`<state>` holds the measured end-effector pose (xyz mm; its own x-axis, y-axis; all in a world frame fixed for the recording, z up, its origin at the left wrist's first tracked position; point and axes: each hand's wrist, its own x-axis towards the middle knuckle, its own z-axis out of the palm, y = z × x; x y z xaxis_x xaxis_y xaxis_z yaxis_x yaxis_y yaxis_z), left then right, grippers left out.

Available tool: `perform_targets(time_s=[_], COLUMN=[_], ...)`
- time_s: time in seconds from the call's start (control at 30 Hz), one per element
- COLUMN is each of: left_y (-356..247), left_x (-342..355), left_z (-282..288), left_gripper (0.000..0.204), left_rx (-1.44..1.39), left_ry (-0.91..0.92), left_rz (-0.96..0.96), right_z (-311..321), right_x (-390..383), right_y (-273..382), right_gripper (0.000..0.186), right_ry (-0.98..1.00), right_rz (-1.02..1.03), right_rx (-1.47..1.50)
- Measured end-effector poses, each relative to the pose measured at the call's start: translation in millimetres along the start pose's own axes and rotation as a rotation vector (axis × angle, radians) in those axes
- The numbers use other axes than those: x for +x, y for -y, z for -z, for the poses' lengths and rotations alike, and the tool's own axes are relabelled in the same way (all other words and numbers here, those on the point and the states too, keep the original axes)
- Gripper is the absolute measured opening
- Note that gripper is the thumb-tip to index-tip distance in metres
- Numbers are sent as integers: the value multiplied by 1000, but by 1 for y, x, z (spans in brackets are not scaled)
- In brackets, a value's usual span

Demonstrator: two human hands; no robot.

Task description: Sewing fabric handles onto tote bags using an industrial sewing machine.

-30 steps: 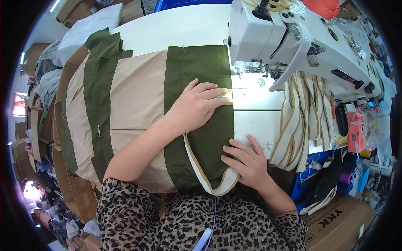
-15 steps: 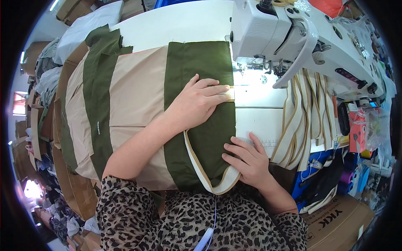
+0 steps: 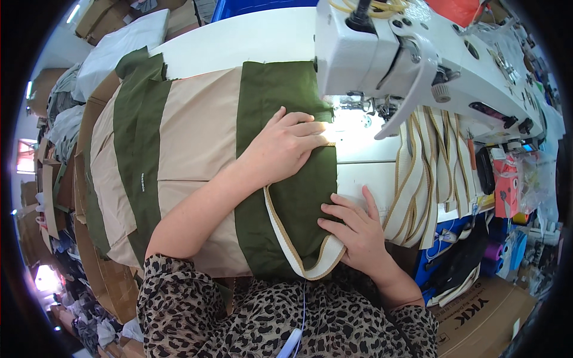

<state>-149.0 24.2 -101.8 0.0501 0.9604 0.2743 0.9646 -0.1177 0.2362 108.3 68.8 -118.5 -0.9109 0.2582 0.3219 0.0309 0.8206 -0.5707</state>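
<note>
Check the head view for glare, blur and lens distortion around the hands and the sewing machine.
Head view: the machine lamp burns out the white bed beside the left hand; hands and green fabric stay sharp; fisheye bends the sewing machine and table edge, with a black rim in the corners; the right hand is evenly lit.

two hands on it, left hand [image 3: 285,145], right hand [image 3: 353,230], one green-and-beige striped fabric panel [image 3: 197,137], one white sewing machine [image 3: 406,59], one cream webbing strap [image 3: 298,250]
</note>
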Motion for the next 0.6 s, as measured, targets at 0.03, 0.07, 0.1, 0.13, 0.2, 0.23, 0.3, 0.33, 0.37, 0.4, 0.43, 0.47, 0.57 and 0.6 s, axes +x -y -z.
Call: perform_targets(time_s=[0.03, 0.07, 0.1, 0.13, 0.2, 0.23, 0.3, 0.33, 0.37, 0.4, 0.43, 0.47, 0.57, 0.6], left_y=[0, 0, 0, 0, 2, 3, 4, 4, 5, 6, 6, 7, 8, 9], left_x=[0, 1, 1, 1, 2, 2, 3, 5, 6, 7, 9, 10, 12, 13], left_z=[0, -1, -1, -2, -4, -4, -3, -3, -4, -6, -6, -7, -7, -8], left_gripper=[28, 28, 28, 29, 28, 28, 28, 28, 28, 27, 27, 27, 26, 25], left_rx=[7, -9, -24, -22, -14, -9, -8, -8, -9, -21, -34, -37, -26, -19], left_ry=[-4, 0, 4, 14, 12, 17, 16, 16, 15, 9, 3, 4, -23, -33], left_rz=[3, -4, -12, -19, -29, -31, -28, -31, -35, -35, -36, -39, -24, -28], right_z=[-1, -2, -2, -1, -1, -2, -2, -1, -1, -1, -1, 0, -1, -1], right_x=[-1, -2, -2, -3, -2, -1, 1, 1, 1, 1, 2, 2, 2, 2], right_y=[0, 0, 0, 0, 1, 0, 0, -1, -1, -2, -2, -2, -4, -5], right_gripper=[28, 28, 28, 28, 27, 27, 28, 27, 27, 27, 27, 26, 26, 26], right_ry=[-11, -22, -23, -26, -33, -38, -43, -46, -49, -51, -54, -57, -70, -68], right_rz=[-10, -19, -10, -16, -20, -22, -24, -35, -48, -51, -62, -74, -96, -99], right_rx=[3, 5, 4, 1, -7, -5, -4, -5, -5, -7, -3, 1, 30, 32])
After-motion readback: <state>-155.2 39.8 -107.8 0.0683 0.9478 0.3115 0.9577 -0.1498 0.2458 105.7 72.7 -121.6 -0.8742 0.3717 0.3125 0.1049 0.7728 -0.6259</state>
